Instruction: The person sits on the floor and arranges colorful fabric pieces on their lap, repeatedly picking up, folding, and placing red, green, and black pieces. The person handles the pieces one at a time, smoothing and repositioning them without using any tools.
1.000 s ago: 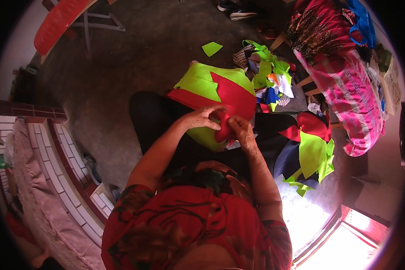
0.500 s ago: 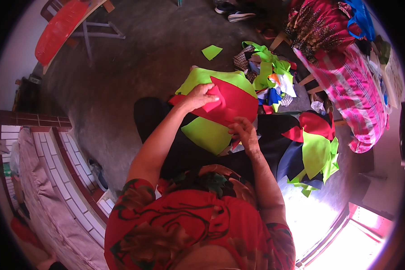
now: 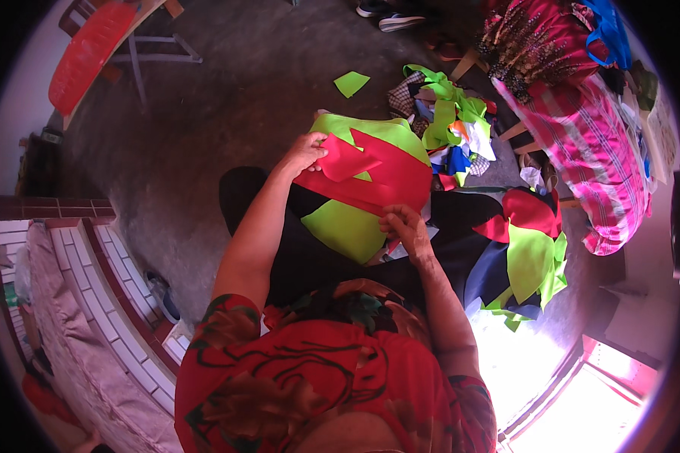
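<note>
Across my lap lies a large red cloth piece [image 3: 397, 174], with lime-green cloth [image 3: 381, 126] showing beyond it. Nearer my body is another lime-green piece [image 3: 346, 231]. My left hand [image 3: 304, 155] is closed on the left edge of a smaller red cloth piece [image 3: 345, 158], which lies over the larger one. At the lower edge of the larger red cloth, my right hand [image 3: 406, 229] is closed, thumb and fingers pinching that edge. Whether the two red pieces are joined is unclear.
A heap of mixed scraps [image 3: 453, 124] lies on the floor ahead, with one green scrap [image 3: 350, 84] apart. Red, green and navy pieces [image 3: 529, 249] drape by my right knee. Pink plaid cloth [image 3: 574, 158] covers furniture at right. A red-topped table [image 3: 91, 57] stands far left.
My left hand has moved left, drawing the smaller red piece out flatter and uncovering some green beneath. My right hand has shifted slightly left and down along the cloth edge.
</note>
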`<control>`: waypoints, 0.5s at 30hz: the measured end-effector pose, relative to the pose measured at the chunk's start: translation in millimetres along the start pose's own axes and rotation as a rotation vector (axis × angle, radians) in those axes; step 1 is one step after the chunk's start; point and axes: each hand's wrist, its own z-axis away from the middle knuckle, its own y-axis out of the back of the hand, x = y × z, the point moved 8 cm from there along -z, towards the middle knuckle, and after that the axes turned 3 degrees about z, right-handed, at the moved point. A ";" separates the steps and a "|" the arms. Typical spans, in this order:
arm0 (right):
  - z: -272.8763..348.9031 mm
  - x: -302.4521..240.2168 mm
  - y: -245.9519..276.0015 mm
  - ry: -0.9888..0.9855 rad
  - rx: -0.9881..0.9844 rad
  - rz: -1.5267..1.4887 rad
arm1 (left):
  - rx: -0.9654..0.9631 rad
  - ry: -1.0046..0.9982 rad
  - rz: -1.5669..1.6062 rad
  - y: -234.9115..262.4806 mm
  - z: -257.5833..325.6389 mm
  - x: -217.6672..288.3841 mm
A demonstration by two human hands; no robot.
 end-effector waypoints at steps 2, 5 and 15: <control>-1.3 3.9 -0.1 -0.008 -0.009 0.007 | 0.043 -0.036 0.016 -0.6 0.0 2.9; -1.4 4.5 -1.8 -0.009 -0.030 0.019 | 0.078 -0.102 0.016 0.2 -0.7 4.2; 0.2 0.4 -6.5 0.003 -0.057 0.046 | 0.444 -0.401 -0.409 25.7 8.8 11.5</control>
